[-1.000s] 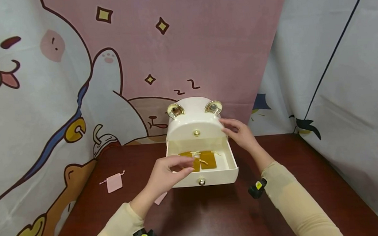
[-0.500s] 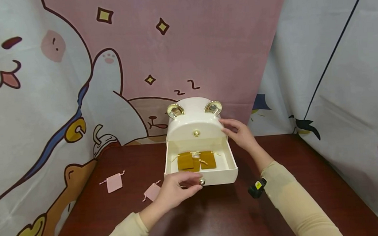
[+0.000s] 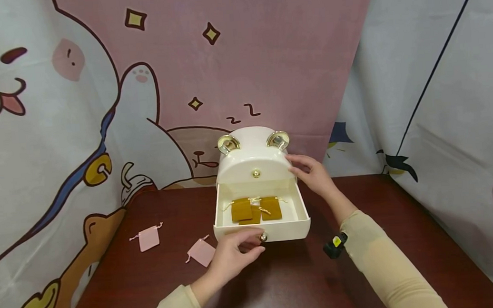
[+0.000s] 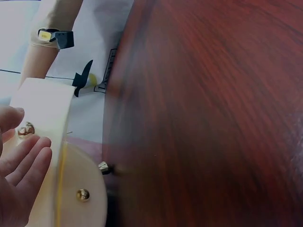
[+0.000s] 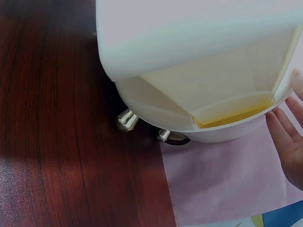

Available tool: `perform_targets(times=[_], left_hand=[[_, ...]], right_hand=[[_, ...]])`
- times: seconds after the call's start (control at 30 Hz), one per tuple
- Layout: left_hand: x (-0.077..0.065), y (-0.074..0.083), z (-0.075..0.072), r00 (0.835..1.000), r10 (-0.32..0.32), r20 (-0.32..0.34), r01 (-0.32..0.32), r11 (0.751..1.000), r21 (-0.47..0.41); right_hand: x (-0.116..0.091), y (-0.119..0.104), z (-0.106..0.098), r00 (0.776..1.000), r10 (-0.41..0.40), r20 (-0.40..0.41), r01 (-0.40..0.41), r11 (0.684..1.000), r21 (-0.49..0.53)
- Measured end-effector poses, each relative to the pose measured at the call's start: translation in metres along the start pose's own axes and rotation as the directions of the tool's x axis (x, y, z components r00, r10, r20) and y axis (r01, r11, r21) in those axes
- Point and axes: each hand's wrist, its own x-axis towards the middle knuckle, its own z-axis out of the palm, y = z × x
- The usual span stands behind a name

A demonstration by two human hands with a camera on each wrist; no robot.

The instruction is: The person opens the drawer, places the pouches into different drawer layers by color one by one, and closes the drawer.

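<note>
In the head view a white box [image 3: 253,158] with gold-trimmed ears stands on the table, its lower drawer [image 3: 295,230] pulled out. Three mustard-yellow drawstring pouches [image 3: 271,208] lie inside the drawer, overlapping on the left. My left hand [image 3: 232,255] is at the drawer front, thumb and fingers apart on either side of the gold knob [image 3: 263,237]; the left wrist view shows a gap around that knob [image 4: 26,130]. My right hand [image 3: 314,175] rests its fingertips against the box's right side; its fingers [image 5: 281,127] look fairly straight in the right wrist view.
Two pink drawstring pouches lie on the dark red table [image 3: 290,284]: one pouch [image 3: 149,238] at the far left, the other pouch [image 3: 202,252] just left of my left hand. A second gold knob [image 3: 256,173] sits on the upper front. Printed cloth [image 3: 286,51] hangs behind.
My left hand has moved down from over the drawer to its front knob, uncovering the yellow pouches and the nearer pink pouch. My right hand has stayed at the box's side.
</note>
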Motion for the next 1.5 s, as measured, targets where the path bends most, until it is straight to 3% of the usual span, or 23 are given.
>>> perform_targets(times=[0.17,0.4,0.73,1.07,1.33,1.5], left_hand=[[-0.003,-0.003,0.008,0.999,-0.001,-0.048,0.002,1.000,0.030],[-0.001,-0.008,0.016,0.987,0.073,-0.144,-0.060,0.994,0.093],[0.002,-0.013,0.017,0.976,0.114,-0.186,-0.093,0.989,0.119],[0.010,-0.019,0.014,0.974,0.106,-0.202,-0.080,0.988,0.131],[0.025,-0.025,0.017,0.974,0.089,-0.207,-0.063,0.990,0.127],[0.041,-0.031,0.018,0.970,0.058,-0.237,-0.029,0.992,0.123]], right_hand=[[0.001,0.000,0.002,1.000,-0.002,-0.005,0.002,1.000,-0.005],[0.002,0.001,0.003,1.000,0.015,-0.001,-0.015,1.000,-0.024],[0.000,0.002,-0.001,1.000,0.029,-0.003,-0.029,1.000,-0.013],[-0.009,-0.037,-0.003,0.999,0.048,0.006,-0.048,0.999,-0.013],[-0.001,-0.003,-0.002,0.999,0.043,0.005,-0.043,0.999,-0.032],[0.001,0.004,-0.001,0.999,0.040,0.004,-0.040,0.999,-0.019]])
